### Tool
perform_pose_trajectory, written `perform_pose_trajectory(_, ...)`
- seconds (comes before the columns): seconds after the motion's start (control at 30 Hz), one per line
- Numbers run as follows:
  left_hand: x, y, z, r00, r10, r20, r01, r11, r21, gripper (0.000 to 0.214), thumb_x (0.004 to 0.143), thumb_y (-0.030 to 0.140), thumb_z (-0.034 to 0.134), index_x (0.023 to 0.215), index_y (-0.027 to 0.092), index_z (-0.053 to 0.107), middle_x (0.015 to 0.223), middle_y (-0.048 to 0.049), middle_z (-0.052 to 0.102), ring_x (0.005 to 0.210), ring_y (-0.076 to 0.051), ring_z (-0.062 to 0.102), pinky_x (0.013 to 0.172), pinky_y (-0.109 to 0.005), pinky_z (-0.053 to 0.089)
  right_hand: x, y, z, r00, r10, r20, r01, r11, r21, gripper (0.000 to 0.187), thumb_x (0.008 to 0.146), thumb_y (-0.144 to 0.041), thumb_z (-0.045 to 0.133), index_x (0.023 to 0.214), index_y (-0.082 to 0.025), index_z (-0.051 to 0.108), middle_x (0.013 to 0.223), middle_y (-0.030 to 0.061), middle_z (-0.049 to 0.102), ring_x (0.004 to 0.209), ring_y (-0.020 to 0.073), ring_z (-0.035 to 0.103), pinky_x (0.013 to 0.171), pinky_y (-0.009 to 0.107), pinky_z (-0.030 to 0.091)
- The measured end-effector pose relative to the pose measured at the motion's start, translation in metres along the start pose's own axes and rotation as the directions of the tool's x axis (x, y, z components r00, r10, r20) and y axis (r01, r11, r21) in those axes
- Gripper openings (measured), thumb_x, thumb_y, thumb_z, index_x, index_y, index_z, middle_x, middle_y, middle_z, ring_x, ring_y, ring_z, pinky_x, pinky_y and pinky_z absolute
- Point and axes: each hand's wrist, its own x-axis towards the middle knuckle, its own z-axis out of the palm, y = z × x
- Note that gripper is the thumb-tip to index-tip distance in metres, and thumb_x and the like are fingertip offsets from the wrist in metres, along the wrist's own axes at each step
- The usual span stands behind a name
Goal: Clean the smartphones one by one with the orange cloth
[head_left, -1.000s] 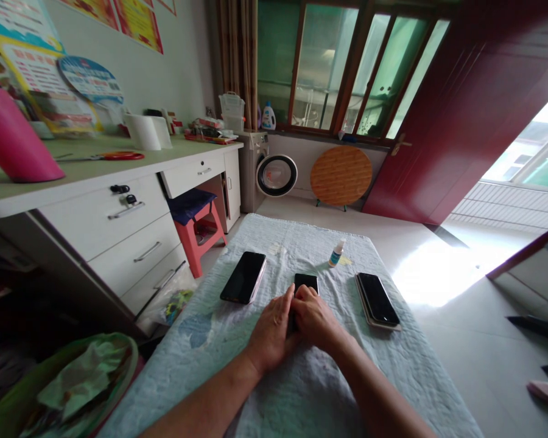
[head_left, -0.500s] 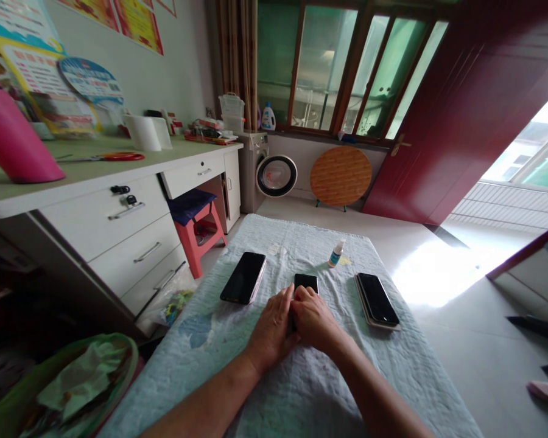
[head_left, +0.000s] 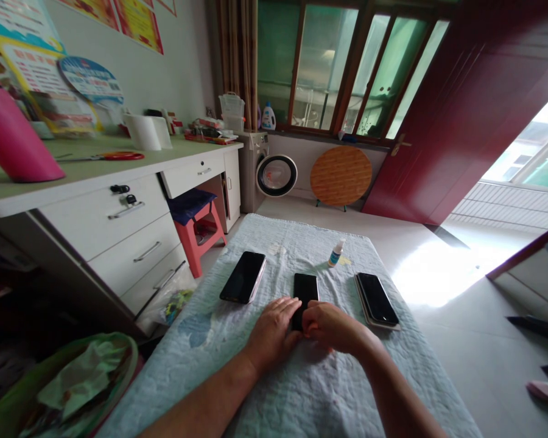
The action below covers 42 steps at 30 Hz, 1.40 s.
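Three dark phones lie screen up on a pale blue cloth (head_left: 274, 389) over a table. My left hand (head_left: 274, 331) lies flat with fingers stretched, its fingertips at the left edge of the middle phone (head_left: 305, 289). My right hand (head_left: 331, 325) is curled, fingers pinched at the near end of the same phone; what they grip is hidden. The left phone (head_left: 243, 277) and the right phone (head_left: 377, 299) lie untouched on either side. A small white dropper bottle (head_left: 335, 253) stands behind the middle phone.
A white desk with drawers (head_left: 119, 213) runs along the left, with a red stool (head_left: 196, 225) under it. A green bin with crumpled paper (head_left: 73, 383) sits near left. A washing machine (head_left: 267, 170), a round wooden board (head_left: 341, 175) and a red door (head_left: 461, 109) stand beyond.
My right hand has drawn back toward me and to the right, so more of the middle phone's screen shows. My left hand has flattened beside it.
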Motion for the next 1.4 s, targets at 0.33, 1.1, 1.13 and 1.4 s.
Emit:
perform_pose_trajectory(0.33,0.000,0.001,-0.001,1.000,-0.026,0.015,0.025,1.000,0.008,0.058,0.079,0.031,0.070,0.132,0.015,0.054,0.138,-0.0135,0.056,0.130,-0.031,0.047,0.112,-0.050,0.036,-0.002,0.003,-0.003,0.996,0.079,0.034,-0.075,0.992,-0.106,0.022,0.075,-0.007,0.053,0.078,-0.017,0.072,0.086,0.0048,0.064,0.078,0.0137,0.056,0.072,0.022,0.038)
perform_pose_trajectory(1.1,0.000,0.002,-0.001,0.998,-0.060,0.034,0.060,0.998,0.015,0.051,0.080,0.031,0.072,0.127,0.017,0.060,0.141,-0.0112,0.054,0.132,-0.030,0.046,0.114,-0.049,0.034,0.017,0.051,0.011,0.931,0.067,-0.360,-0.072,0.997,0.001,0.021,0.079,-0.006,0.051,0.083,-0.017,0.068,0.086,0.0037,0.060,0.077,0.0134,0.054,0.073,0.024,0.038)
perform_pose_trajectory(1.13,0.000,0.002,-0.001,0.998,-0.061,0.029,0.060,0.998,0.013,0.050,0.080,0.030,0.072,0.127,0.017,0.060,0.141,-0.0107,0.055,0.132,-0.030,0.046,0.114,-0.049,0.034,0.020,0.054,0.013,0.912,0.076,-0.402,-0.081,0.997,0.003,0.021,0.081,-0.006,0.051,0.085,-0.017,0.068,0.087,0.0042,0.059,0.079,0.0140,0.055,0.075,0.024,0.039)
perform_pose_trajectory(1.4,0.000,0.003,-0.001,0.999,-0.050,0.005,0.050,0.999,-0.008,0.049,0.077,0.026,0.073,0.124,0.017,0.061,0.137,-0.0112,0.057,0.130,-0.029,0.048,0.114,-0.047,0.033,0.030,0.050,0.025,0.859,0.024,-0.512,-0.049,0.998,-0.036,0.021,0.086,-0.009,0.051,0.086,-0.018,0.069,0.089,0.0058,0.057,0.087,0.0172,0.053,0.081,0.028,0.041)
